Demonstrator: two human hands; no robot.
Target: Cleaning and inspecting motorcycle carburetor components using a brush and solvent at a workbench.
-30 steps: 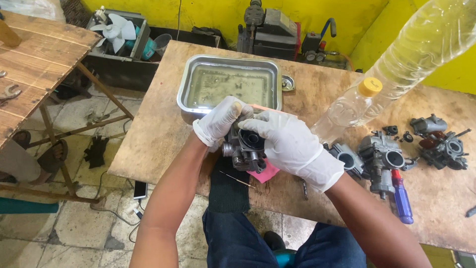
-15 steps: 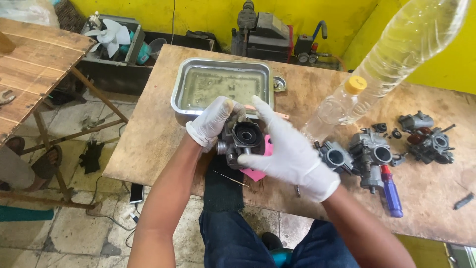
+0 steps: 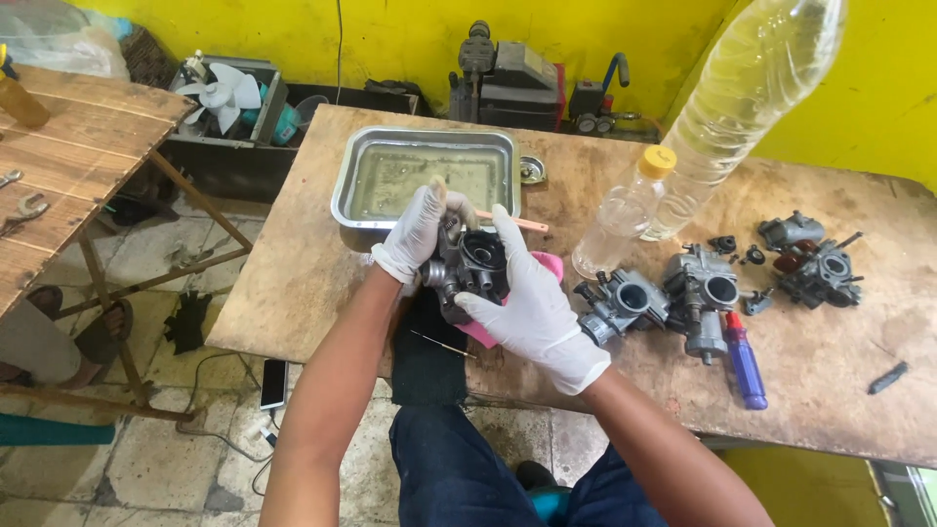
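Observation:
Both my hands wear white gloves and hold a dark metal carburetor above the near edge of the wooden table. My left hand grips its left and top side. My right hand supports it from the right and below, fingers spread along its body. A pink cloth shows behind my right hand. Just beyond the carburetor stands a metal tray filled with yellowish liquid.
Two clear plastic bottles stand at mid table, the bigger one leaning. More carburetors and small parts lie to the right with a blue-handled screwdriver. A wooden bench is on the left, with a phone on the floor.
The carburetor has been turned in my hands, and my right hand has shifted lower along its side. The view moved slightly.

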